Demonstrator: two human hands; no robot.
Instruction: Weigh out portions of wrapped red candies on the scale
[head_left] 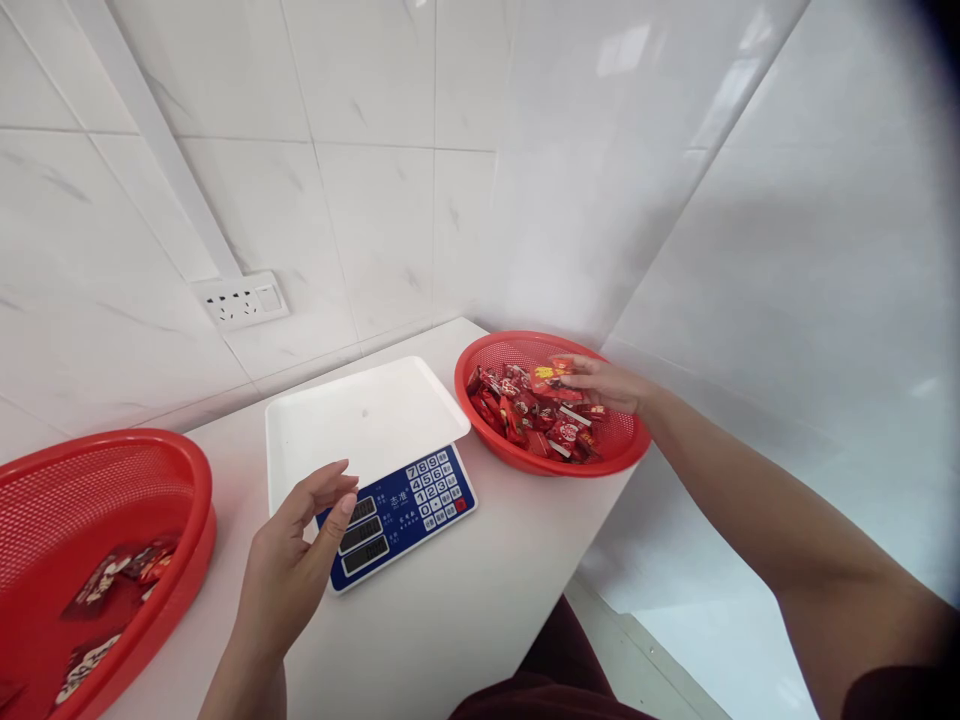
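My right hand (607, 382) is over the right red basket (626, 450), its fingers closed on a red candy packet (549, 374) with a yellow print. Below it lie many red-wrapped candies (525, 405), some with white sticks showing. My left hand (300, 545) hovers at the left end of a digital scale's blue keypad panel (405, 515), partly covering its displays. Nothing is in that hand, and its thumb stands apart from the slightly bent fingers. Behind the panel is the scale's white weighing tray (360, 410), with no goods on it.
Another red basket (199, 500) stands at the left, with several dark red packets (112, 590) inside. All of this is on a white table (420, 640) against a tiled wall (375, 220). A power socket (241, 300) sits low on the wall, and a second wall closes the right side.
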